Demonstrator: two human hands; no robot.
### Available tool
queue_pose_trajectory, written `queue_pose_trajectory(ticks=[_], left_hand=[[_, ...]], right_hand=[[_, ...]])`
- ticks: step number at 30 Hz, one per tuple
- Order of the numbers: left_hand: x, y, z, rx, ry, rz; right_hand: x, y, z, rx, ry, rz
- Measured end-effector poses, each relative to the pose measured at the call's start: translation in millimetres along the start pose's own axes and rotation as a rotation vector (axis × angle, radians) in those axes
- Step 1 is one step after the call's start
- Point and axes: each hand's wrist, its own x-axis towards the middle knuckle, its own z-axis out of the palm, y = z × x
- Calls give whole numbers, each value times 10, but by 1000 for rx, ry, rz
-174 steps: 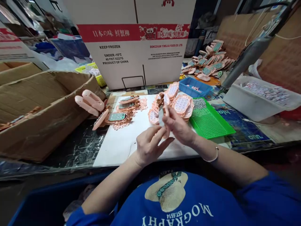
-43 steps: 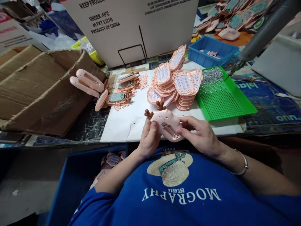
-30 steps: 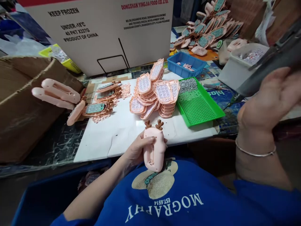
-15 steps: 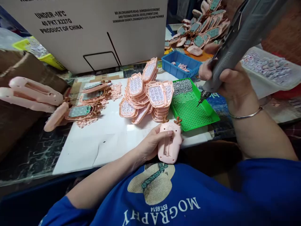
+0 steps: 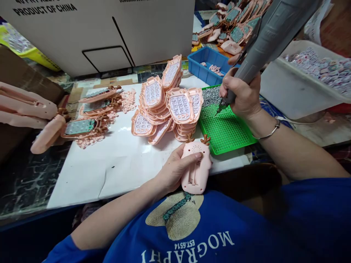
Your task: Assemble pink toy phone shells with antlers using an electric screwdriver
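Note:
My left hand (image 5: 175, 167) grips a pink toy phone (image 5: 197, 175) with brown antlers, held near my shirt. Its back faces up, showing a bare battery slot, speaker holes and screw holes; my thumb lies across it. In my right hand (image 5: 244, 91) is a grey electric screwdriver (image 5: 263, 47), tilted with its bit pointing down. The bit's tip is over the green perforated tray (image 5: 227, 133); whether it touches the tray I cannot tell. Small silver screws (image 5: 210, 96) are heaped at the tray's far left end.
Stacked pink front shells with keypads (image 5: 179, 106) stand mid-table. Half shells with circuit boards (image 5: 79, 126) and closed pink pieces (image 5: 48, 133) lie left. Behind are a blue bin (image 5: 197, 65) and a large carton (image 5: 159, 33); a white tub (image 5: 285, 86) sits right.
My right hand has brought the screwdriver down and left, lower over the green tray near the screws. My left hand keeps hold of the toy phone. The view has shifted slightly.

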Motion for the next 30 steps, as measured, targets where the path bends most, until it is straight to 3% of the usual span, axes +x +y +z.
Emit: queue_pose_trajectory(ticks=[8,14,20,25,30], left_hand=[[-3,-5,-1,-20,12,8],[3,-7,-1,-19,10,23],[15,-27,21,-25,50,64],[4,-58,53,-14,69,113],[1,-68,68,-1,82,139]], right_hand=[[-23,136,-35,-26,2,-69],[5,108,-18,-36,25,-44],[-5,-327,163,30,46,-57],[-335,-829,431,139,-145,28],[-618,-938,584,172,-198,78]])
